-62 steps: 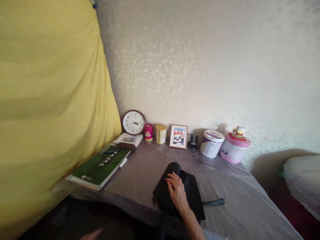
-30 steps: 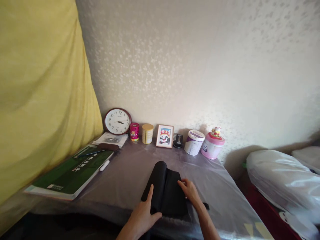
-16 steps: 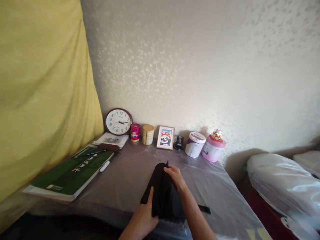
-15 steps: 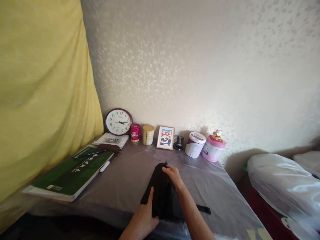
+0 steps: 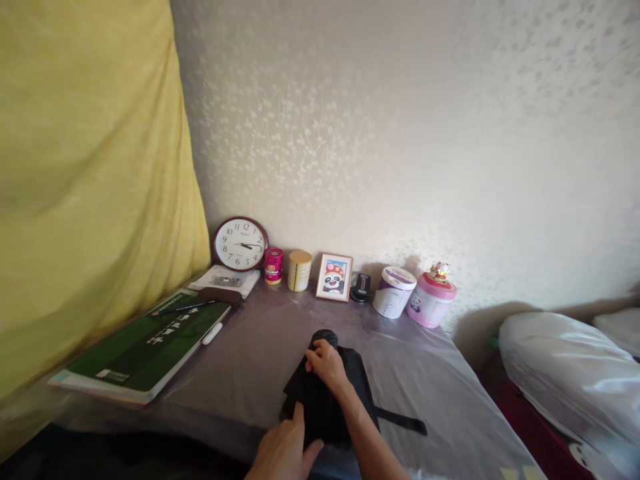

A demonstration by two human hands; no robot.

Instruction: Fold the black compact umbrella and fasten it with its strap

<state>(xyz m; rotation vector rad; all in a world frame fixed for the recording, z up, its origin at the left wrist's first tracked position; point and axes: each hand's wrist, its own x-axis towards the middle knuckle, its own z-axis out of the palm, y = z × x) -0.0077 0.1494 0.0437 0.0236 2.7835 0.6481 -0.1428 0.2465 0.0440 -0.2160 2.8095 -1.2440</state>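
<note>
A black fabric item [image 5: 317, 407] with a long strap [image 5: 403, 421] lies at the near edge of the table, partly folded over itself; its exact kind is not clear. My right hand [image 5: 327, 365] reaches over its far part, fingers curled and closed on the cloth just below a rounded fold. At the near left side, my left hand [image 5: 285, 447] grips the cloth, its forefinger pointing away from me and the thumb apart from it. The left hand's other fingers are hidden. The strap trails out to the right across the tabletop.
Along the wall stand a clock [image 5: 242, 244], a pink can [image 5: 273, 267], a yellow-lidded can [image 5: 299, 272], a framed panda picture [image 5: 334, 277], a small black object [image 5: 361, 288] and two tubs [image 5: 395, 293]. A green book [image 5: 145, 350] and white marker [image 5: 212, 333] lie left.
My right hand has moved left and nearer, from the item's far right edge onto its middle. The cloth has been folded over, showing a flat black part at right. My left hand stays near the front.
</note>
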